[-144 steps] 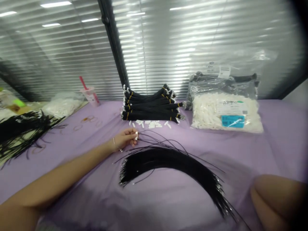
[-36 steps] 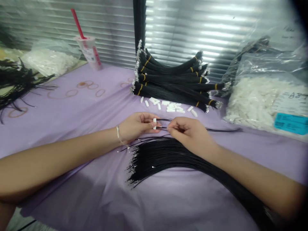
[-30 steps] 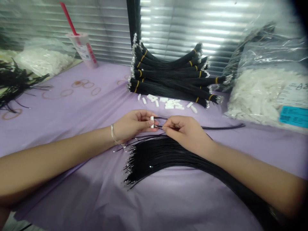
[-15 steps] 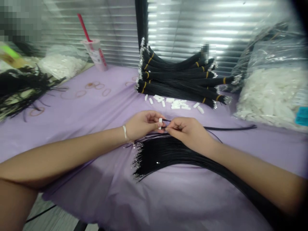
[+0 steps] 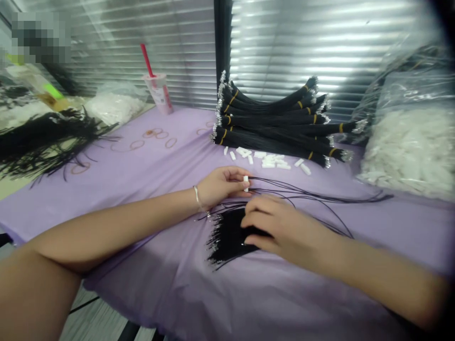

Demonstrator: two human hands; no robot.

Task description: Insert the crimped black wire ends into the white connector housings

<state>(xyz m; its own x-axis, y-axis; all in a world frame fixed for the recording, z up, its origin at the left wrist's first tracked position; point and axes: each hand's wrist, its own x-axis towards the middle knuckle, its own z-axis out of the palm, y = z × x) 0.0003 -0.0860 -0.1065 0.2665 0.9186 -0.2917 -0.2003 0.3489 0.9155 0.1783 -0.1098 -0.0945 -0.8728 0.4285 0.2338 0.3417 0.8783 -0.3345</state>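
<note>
My left hand [image 5: 221,185] pinches a small white connector [image 5: 246,183] that has thin black wires [image 5: 320,196] running out of it to the right over the purple cloth. My right hand [image 5: 275,226] lies with curled fingers on the loose bundle of black wires [image 5: 227,235] just below; whether it grips a wire is hidden under the fingers. Several loose white connectors [image 5: 266,159] lie a little beyond my hands.
A stack of tied black wire bundles [image 5: 277,125] stands at the back. A clear bag of white connectors [image 5: 408,149] sits right. At left are a cup with a red straw [image 5: 159,92], rubber bands [image 5: 156,137], another bag [image 5: 113,104] and tangled black wires [image 5: 39,142].
My right hand has left the connector and dropped onto the loose wire bundle. My left hand still holds the connector, now with more wires trailing from it.
</note>
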